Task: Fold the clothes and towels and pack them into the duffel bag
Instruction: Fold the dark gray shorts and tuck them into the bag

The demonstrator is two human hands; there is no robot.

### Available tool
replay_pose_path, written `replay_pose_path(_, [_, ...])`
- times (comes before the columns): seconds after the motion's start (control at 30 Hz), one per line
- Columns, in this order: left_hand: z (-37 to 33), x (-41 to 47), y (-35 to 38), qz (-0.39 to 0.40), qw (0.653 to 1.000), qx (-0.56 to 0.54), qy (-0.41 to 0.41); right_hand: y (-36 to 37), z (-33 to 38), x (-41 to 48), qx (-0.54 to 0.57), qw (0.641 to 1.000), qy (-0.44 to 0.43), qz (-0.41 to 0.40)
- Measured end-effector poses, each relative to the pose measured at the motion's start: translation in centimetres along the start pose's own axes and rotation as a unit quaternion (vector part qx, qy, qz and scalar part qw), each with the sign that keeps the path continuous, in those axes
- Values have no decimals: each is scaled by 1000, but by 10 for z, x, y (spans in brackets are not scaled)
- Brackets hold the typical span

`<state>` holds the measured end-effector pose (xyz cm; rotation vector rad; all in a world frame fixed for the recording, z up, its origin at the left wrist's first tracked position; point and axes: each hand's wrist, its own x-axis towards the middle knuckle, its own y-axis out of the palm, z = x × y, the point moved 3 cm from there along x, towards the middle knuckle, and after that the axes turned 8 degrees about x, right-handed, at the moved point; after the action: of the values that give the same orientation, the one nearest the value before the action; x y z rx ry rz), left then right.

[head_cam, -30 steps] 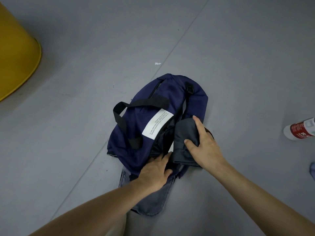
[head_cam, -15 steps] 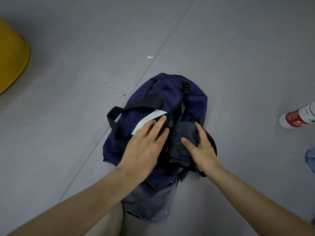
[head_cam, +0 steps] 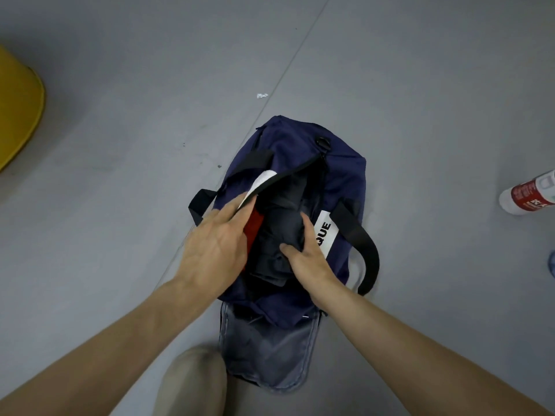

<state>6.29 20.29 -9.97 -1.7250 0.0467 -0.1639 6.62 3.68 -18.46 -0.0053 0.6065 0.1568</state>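
Navy duffel bag (head_cam: 339, 175), set on the grey floor (head_cam: 420, 85) with its top opening spread wide. 2 black handles (head_cam: 357, 235) are splayed to the sides, and a white label (head_cam: 326, 232) printed "QUE" is borne on the right wall. A folded dark grey garment (head_cam: 285, 211), gripped by the right hand (head_cam: 303, 259), is lodged in the opening; a red item (head_cam: 253, 232) is tucked at its left.

My head camera faces forward and down, close over the duffel bag (head_cam: 342, 175), floor (head_cam: 150, 85) stretching to twelve o'clock.
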Motion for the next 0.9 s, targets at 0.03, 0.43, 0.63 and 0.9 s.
replay_pose_path(0.03, [0,-1,-3,-9,1000,-21,0,1,-3,1,-11,1000,7,-3])
replay_pose_path(0.43, [12,-18,14,72,992,-99,5,3,-19,-14,-285,955,-88,4])
replay_pose_path(0.63, [6,-14,7,92,980,-178,8,21,-10,2,-326,941,-89,30])
replay_pose_path(0.9, [28,-17,13,116,981,-155,21,34,-12,15,-488,863,-129,34])
